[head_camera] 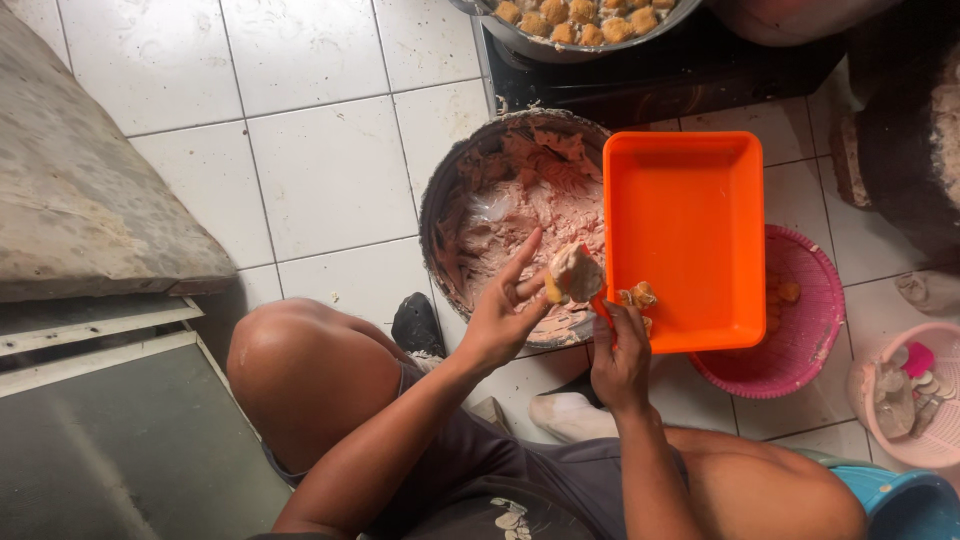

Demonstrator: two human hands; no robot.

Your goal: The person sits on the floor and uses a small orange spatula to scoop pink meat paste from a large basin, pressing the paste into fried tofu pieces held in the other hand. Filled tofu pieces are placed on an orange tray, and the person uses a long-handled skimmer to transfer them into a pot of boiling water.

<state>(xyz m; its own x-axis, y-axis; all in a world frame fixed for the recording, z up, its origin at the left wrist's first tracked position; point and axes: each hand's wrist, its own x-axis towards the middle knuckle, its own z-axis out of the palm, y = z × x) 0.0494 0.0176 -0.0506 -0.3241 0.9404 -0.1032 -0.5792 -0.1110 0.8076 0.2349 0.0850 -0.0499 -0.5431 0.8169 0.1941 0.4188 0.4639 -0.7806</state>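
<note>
The left hand [505, 315] holds a pale lump [573, 272] at its fingertips, index finger stretched up and away from the body. The lump sits above the near rim of the bowl [450, 190], its long axis tilted up and to the right. The right hand [620, 355] is closed around an orange tool whose tip meets the lump from below; its form is hard to tell.

The bowl holds pinkish paste [530, 205] smeared across its floor and walls. An orange tray [690, 240], resting partly over the bowl and a pink basket [810, 330], is bare except for a small piece [640, 295] at its near left corner. The basket holds a few orange-brown bits. At the top, a pan [575, 25] holds golden-brown pieces.
</note>
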